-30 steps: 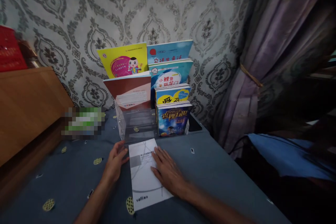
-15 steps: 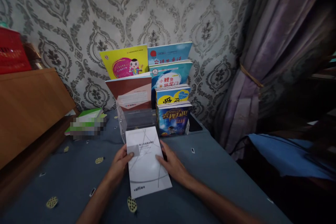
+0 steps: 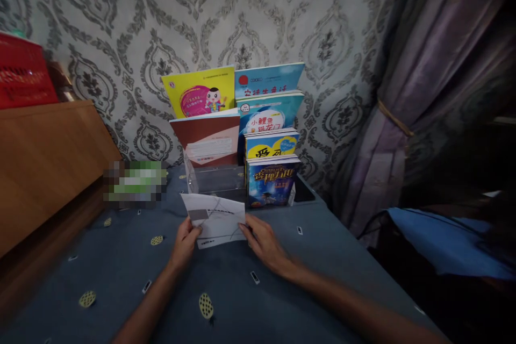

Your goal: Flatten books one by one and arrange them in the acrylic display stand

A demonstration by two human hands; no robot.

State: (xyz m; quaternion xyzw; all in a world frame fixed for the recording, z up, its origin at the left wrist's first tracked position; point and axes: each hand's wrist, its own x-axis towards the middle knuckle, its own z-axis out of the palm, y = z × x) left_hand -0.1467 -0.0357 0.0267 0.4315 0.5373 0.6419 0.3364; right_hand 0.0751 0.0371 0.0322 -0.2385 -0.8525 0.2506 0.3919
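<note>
A white booklet (image 3: 220,215) is tilted steeply in front of a clear stand (image 3: 220,180). My left hand (image 3: 186,241) pinches its left edge, thumb on the front cover. On the right edge, my right hand (image 3: 264,242) grips it the same way. Behind the booklet, the stand holds a brown book (image 3: 209,137) and a yellow book (image 3: 201,91) on its left side. Its right side carries blue books (image 3: 270,113), a yellow-and-blue book (image 3: 272,146) and a dark blue book (image 3: 270,185) in front.
A blue patterned cloth (image 3: 137,258) covers the table. Blurred green items (image 3: 139,180) lie at the back left, beside a wooden panel (image 3: 52,156) and a red basket (image 3: 24,72). A dark flat object (image 3: 303,191) lies right of the stand. A curtain (image 3: 382,166) hangs at the right.
The white booklet has tipped from facing up to a steeper angle, its lower edge now farther from me. Both hands still hold its sides. The view has shifted slightly.
</note>
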